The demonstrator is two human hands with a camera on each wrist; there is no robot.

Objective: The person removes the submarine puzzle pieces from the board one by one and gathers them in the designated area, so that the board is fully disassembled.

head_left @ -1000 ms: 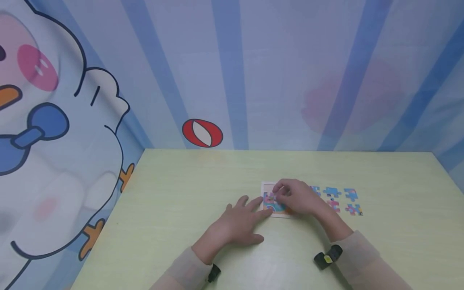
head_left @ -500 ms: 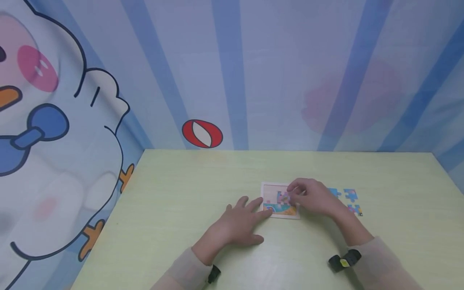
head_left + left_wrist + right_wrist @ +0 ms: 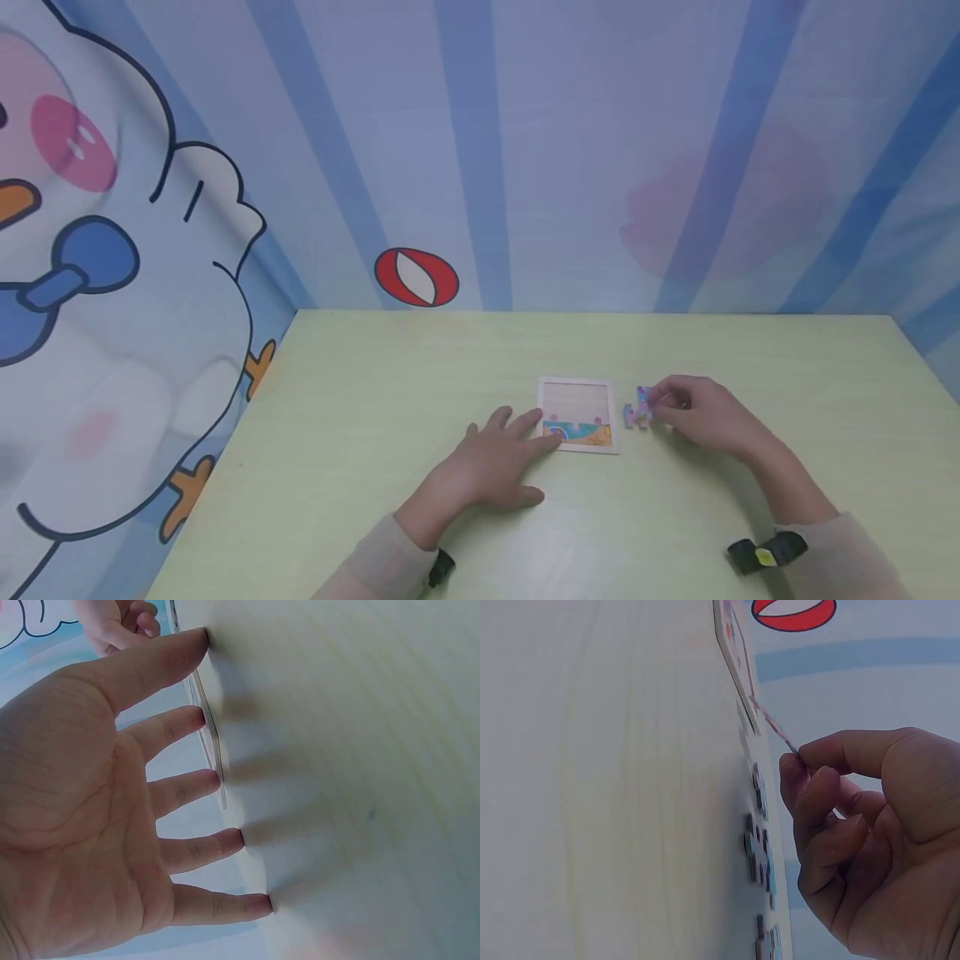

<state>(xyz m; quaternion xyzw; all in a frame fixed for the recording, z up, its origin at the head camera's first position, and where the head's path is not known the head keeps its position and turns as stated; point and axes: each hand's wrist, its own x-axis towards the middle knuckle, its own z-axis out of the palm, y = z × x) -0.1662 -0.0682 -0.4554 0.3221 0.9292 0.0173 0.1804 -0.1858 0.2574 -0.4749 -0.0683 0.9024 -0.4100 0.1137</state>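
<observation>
My right hand, to the right of the shallow puzzle tray, pinches a thin jigsaw piece between thumb and fingertips, above the table. In the head view pink and blue shapes show right at those fingertips. A joined strip of blue and orange pieces lies along the tray's near side; the wooden bottom shows bare beyond it. My left hand rests with fingers spread, fingertips at the tray's left edge and near corner. In the left wrist view its fingers stand straight.
Several loose jigsaw pieces lie flat under and beside my right hand, mostly hidden by it in the head view. The pale table ends at a blue striped backdrop behind.
My right hand has moved right, off the tray to the loose pieces, carrying the pink piece out of the tray. More of the tray's bare bottom shows. The left hand has stayed put.
</observation>
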